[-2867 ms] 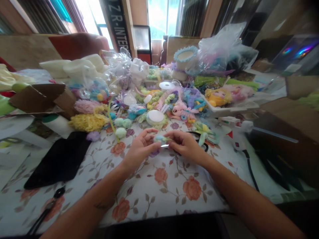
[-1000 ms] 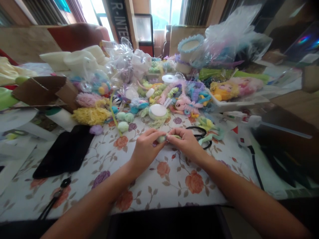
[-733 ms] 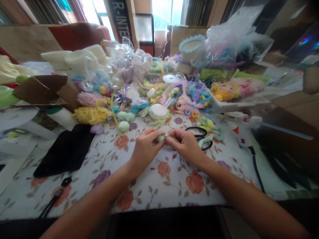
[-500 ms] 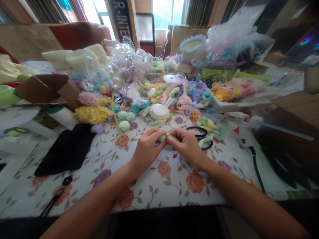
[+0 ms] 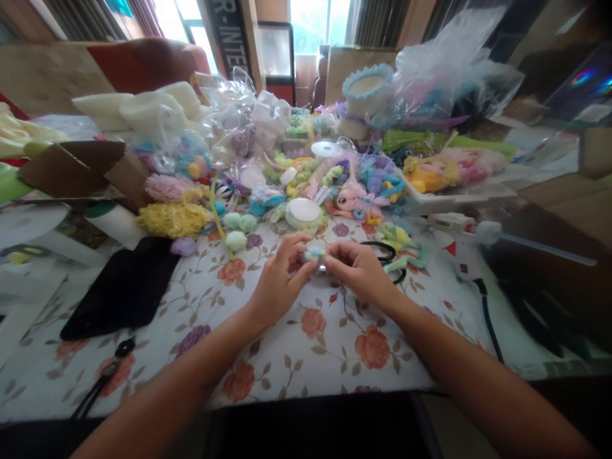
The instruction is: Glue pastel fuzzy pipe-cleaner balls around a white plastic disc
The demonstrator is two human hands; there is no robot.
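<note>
Between my hands is a small pale green-blue fuzzy piece [image 5: 313,254], partly covered by fingers, so its exact kind is unclear. My left hand [image 5: 283,274] pinches it from the left with thumb and fingers. From the right, the fingertips of my right hand [image 5: 356,269] close on its edge. Black-handled scissors [image 5: 398,275] lie just beyond my right hand, partly hidden by it. Beside them rest mint and yellow fuzzy strips [image 5: 406,245]. Several pale green pompoms [image 5: 236,240] sit on the cloth to the left of my hands.
A floral tablecloth [image 5: 287,331] covers the table. On the left lies a black tablet-like slab [image 5: 122,290]; on the right, a white glue gun [image 5: 463,252] with a black cord. Plush materials [image 5: 356,201], a white tray [image 5: 430,203] and plastic bags [image 5: 444,70] crowd the back.
My fingers have shifted around the small fuzzy piece, which now shows more of its pale blue side. My left fingers are slightly more raised. The view has moved a little.
</note>
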